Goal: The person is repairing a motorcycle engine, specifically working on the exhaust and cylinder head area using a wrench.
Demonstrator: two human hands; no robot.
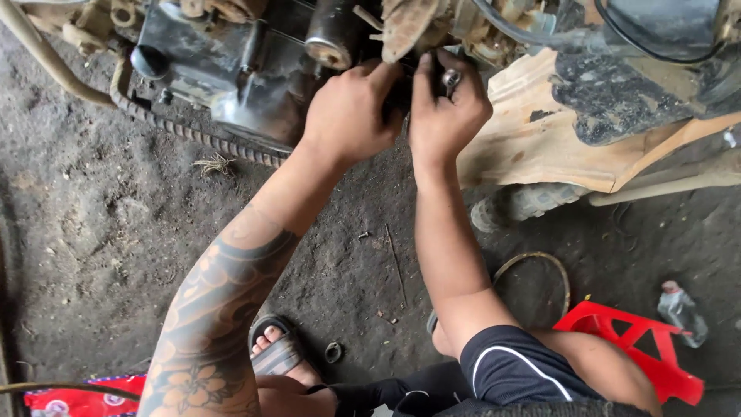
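Observation:
A dirty motorcycle engine (231, 69) hangs in the frame at the top of the head view, with a drive chain (193, 133) drooping under it. My left hand (351, 112) reaches up against the engine's side, fingers curled on a dark part I cannot make out. Right beside it, my right hand (448, 108) is closed around a small metal tool or bolt (451, 78) pressed to the same spot. The contact point between both hands is hidden in shadow.
A mud-caked plastic body panel (540, 131) juts out at right above a knobby tyre (525, 202). On the dirt floor lie a wire loop (540, 259), a red plastic stool (633, 340), a plastic bottle (681, 309) and a small ring (333, 352). My sandalled foot (282, 351) rests below.

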